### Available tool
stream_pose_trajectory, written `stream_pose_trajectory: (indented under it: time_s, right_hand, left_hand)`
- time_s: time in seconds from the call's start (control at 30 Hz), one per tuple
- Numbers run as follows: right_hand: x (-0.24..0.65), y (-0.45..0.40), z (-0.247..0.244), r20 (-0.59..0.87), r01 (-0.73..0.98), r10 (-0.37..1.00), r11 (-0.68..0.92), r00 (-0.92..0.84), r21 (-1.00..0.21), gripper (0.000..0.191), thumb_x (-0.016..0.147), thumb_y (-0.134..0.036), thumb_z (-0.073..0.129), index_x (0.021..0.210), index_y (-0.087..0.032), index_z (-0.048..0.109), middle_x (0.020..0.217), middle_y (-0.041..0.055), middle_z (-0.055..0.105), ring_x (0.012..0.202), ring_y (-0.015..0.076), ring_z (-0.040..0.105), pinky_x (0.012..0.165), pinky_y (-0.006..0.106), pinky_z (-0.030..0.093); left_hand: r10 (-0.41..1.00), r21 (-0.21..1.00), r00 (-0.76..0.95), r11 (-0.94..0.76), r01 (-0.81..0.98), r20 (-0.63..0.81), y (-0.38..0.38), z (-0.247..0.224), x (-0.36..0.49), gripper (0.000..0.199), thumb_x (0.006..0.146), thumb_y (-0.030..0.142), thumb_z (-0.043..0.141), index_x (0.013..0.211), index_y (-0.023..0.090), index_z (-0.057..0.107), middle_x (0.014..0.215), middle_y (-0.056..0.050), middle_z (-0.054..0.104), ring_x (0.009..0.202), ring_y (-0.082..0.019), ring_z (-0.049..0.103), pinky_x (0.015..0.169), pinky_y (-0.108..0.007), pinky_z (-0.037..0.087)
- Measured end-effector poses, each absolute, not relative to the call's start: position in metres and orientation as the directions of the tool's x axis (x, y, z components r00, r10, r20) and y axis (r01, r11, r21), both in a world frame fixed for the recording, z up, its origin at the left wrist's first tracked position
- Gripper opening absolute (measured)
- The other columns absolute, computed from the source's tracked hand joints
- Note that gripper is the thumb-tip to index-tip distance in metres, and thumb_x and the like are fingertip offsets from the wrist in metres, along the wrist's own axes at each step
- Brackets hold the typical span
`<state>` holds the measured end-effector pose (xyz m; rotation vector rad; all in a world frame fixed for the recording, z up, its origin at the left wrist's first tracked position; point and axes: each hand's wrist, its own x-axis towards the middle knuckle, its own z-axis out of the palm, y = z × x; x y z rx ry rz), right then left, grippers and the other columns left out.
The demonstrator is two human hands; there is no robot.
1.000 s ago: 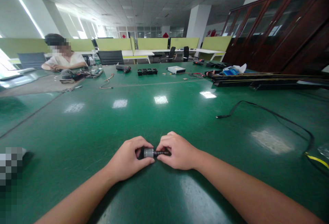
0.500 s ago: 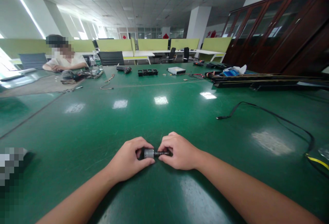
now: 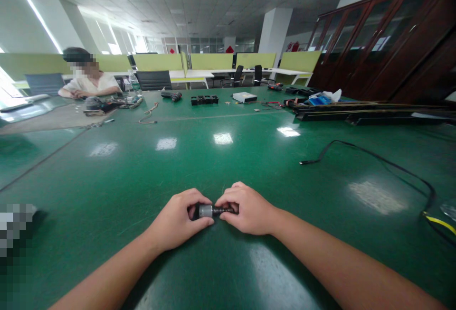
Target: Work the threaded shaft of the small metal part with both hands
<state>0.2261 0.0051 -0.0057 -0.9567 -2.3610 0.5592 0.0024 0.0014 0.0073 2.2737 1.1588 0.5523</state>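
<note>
"Fingertips of the right hand (image 3: 251, 210) have edged in towards the grey cylinder (image 3: 205, 211) since 0.5 seconds ago, while the left hand (image 3: 176, 220) has barely shifted!"

"And where's the piece itself?"

"Low over the green tabletop (image 3: 228, 262), between the 2 hands, lying sideways: cylinder to the left, dark ribbed shaft (image 3: 219, 211) to the right. Whether its underside touches the surface, I can't tell."

"How are those grips looking?"

"Left hand's half curled, thumb on the near side, fingers on the far side, clamped around the cylinder. Right hand's nearly closed, thumb and finger pinching the slim shaft."

"Why split it like that?"

"I'd say the wide body gives the left a firm anchor, leaving the right free for fine control. Arms low over the table probably help steadiness too."

"Anything crowding them?"

"Black cable (image 3: 309, 162) off to the right, power drill (image 3: 171, 96) at the far side, both well apart from the hands."
</note>
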Motion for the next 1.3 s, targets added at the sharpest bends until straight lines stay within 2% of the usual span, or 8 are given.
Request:
stream_pose_trajectory:
  time_s: [0.2,0.83,1.1,1.3]
  right_hand:
    - [0.228,0.005,-0.007,0.319,0.516,0.737,0.656,-0.595,-0.552,0.012,0.070,-0.012,0.071,0.080,-0.018,0.069,0.069,-0.0028,0.062,0.066,0.0127,0.055,0.076,0.030,0.036]
    - [0.235,0.009,-0.003,0.293,0.559,0.765,0.627,-0.574,-0.542,0.009,0.068,-0.012,0.068,0.075,-0.017,0.067,0.071,-0.0014,0.061,0.067,0.0135,0.055,0.075,0.031,0.039]
    - [0.242,0.016,-0.005,0.292,0.558,0.759,0.634,-0.582,-0.536,0.010,0.066,-0.011,0.068,0.075,-0.016,0.068,0.068,-0.0013,0.059,0.063,0.0120,0.053,0.067,0.026,0.041]
    - [0.255,0.020,-0.004,0.236,0.555,0.776,0.595,-0.584,-0.581,0.010,0.067,-0.009,0.066,0.075,-0.015,0.069,0.069,-0.0003,0.059,0.061,0.0113,0.052,0.057,0.023,0.040]
  left_hand:
    - [0.829,0.615,0.547,-0.492,0.616,0.116,0.001,0.008,0.003,0.021,0.078,0.029,0.074,0.098,0.022,0.071,0.081,0.001,0.061,0.066,-0.013,0.052,0.061,-0.024,0.038]
    - [0.841,0.618,0.526,-0.483,0.620,0.130,0.001,0.008,0.002,0.021,0.079,0.029,0.071,0.099,0.021,0.070,0.083,0.000,0.062,0.065,-0.013,0.052,0.061,-0.024,0.039]
    - [0.852,0.616,0.509,-0.465,0.635,0.119,0.002,0.008,0.002,0.022,0.079,0.028,0.071,0.100,0.021,0.070,0.082,0.000,0.061,0.064,-0.013,0.053,0.061,-0.024,0.040]
    - [0.851,0.605,0.510,-0.474,0.640,0.126,0.002,0.008,0.002,0.022,0.080,0.031,0.071,0.099,0.021,0.069,0.080,0.000,0.060,0.064,-0.013,0.053,0.062,-0.024,0.040]
